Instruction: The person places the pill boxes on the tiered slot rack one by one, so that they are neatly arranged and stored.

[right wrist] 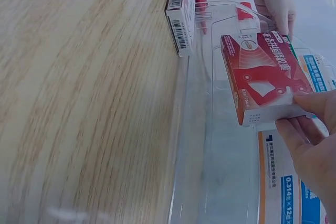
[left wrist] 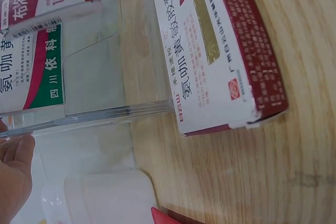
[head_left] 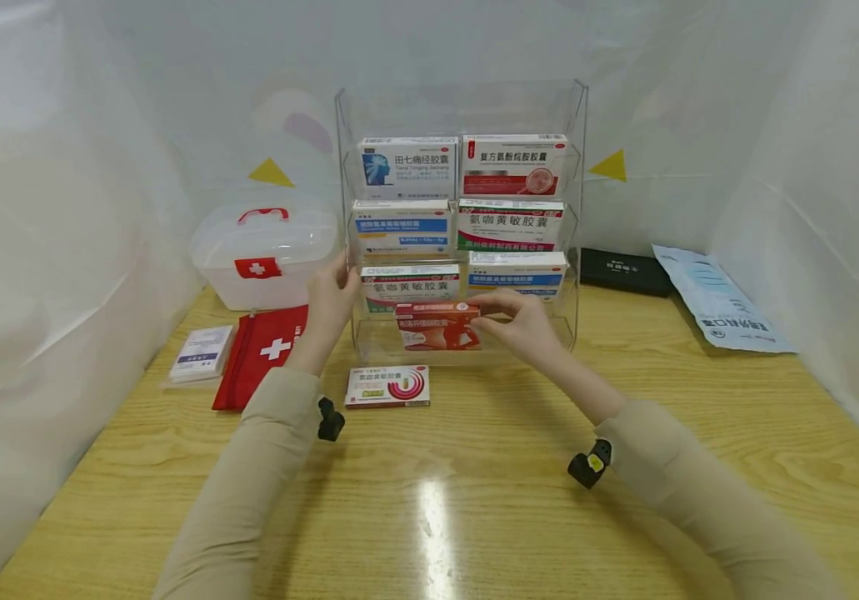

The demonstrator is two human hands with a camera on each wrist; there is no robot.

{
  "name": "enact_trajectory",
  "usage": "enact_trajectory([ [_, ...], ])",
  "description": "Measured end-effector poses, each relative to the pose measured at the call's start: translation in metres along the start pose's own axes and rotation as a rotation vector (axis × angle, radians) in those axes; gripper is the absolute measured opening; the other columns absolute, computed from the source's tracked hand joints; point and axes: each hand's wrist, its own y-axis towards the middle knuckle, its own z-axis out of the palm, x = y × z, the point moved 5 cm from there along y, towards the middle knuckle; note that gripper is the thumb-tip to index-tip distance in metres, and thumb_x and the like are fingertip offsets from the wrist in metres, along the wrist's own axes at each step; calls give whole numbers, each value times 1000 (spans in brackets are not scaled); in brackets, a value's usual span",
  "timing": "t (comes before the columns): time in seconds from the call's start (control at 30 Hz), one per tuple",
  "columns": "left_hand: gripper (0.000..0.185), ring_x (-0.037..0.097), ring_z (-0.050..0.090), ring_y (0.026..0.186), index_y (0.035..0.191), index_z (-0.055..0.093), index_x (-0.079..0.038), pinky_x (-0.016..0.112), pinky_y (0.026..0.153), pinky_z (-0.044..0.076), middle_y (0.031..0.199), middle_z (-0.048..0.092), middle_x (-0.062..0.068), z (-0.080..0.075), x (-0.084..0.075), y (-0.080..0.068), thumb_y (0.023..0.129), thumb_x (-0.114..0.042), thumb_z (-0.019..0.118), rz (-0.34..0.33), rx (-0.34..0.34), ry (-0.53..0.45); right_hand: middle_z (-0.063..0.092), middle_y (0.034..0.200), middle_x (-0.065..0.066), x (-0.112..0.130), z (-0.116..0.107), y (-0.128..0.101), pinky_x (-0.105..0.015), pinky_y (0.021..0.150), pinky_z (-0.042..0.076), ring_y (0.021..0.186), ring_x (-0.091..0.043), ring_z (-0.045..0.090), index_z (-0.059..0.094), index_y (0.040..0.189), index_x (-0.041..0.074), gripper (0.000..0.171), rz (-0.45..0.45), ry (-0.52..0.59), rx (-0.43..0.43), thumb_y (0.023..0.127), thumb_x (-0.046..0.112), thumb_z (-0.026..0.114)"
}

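A red medicine box (head_left: 436, 327) is pinched at its right end between the thumb and fingers of my right hand (head_left: 516, 321). It is held tilted in front of the lowest tier of a clear acrylic display rack (head_left: 466, 108); in the right wrist view the red box (right wrist: 268, 72) hangs over the clear bottom tray. My left hand (head_left: 333, 293) grips the rack's left side edge; the left wrist view shows only part of that hand (left wrist: 16, 174). On the table before the rack lies a white and dark red medicine box (head_left: 387, 387).
Pairs of medicine boxes (head_left: 410, 169) stand on the rack's upper tiers. To the left are a white first-aid case (head_left: 272, 242), a red pouch (head_left: 257, 367) and a small white pack (head_left: 202, 353). A black box (head_left: 624, 272) and a blue-white mask packet (head_left: 721, 304) lie right.
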Motion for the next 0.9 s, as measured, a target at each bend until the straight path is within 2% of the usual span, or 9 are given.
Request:
enact_trajectory([
  [0.17, 44, 26, 64, 98, 139, 47, -15, 37, 83, 56, 129, 59, 15, 0, 0, 0, 96, -10, 49, 7, -1, -1, 63, 107, -19, -2, 11, 4, -24, 81, 56, 100, -31, 63, 68, 108, -3, 28, -16, 37, -4, 80, -3, 68],
  [0.4, 44, 28, 64, 104, 139, 46, -13, 38, 87, 55, 129, 58, 16, 0, 1, 1, 95, -10, 48, 0, -3, -1, 64, 107, -23, -4, 25, 11, -27, 82, 56, 100, -34, 63, 68, 106, -6, 27, -31, 58, -3, 79, -7, 68],
  [0.67, 44, 28, 63, 108, 139, 46, -14, 37, 89, 55, 129, 58, 16, 1, 1, 0, 95, -11, 48, -12, 1, -6, 66, 104, -19, -11, 44, 15, -26, 82, 56, 100, -31, 63, 69, 105, -4, 24, -70, 24, 42, 80, -4, 68],
  [0.9, 44, 28, 63, 108, 139, 46, -12, 38, 89, 55, 128, 58, 17, 0, 1, 1, 95, -10, 48, 1, 2, -10, 65, 105, -20, -14, 52, 17, -28, 81, 57, 98, -33, 65, 68, 106, -4, 26, -47, 31, 60, 80, -6, 67],
])
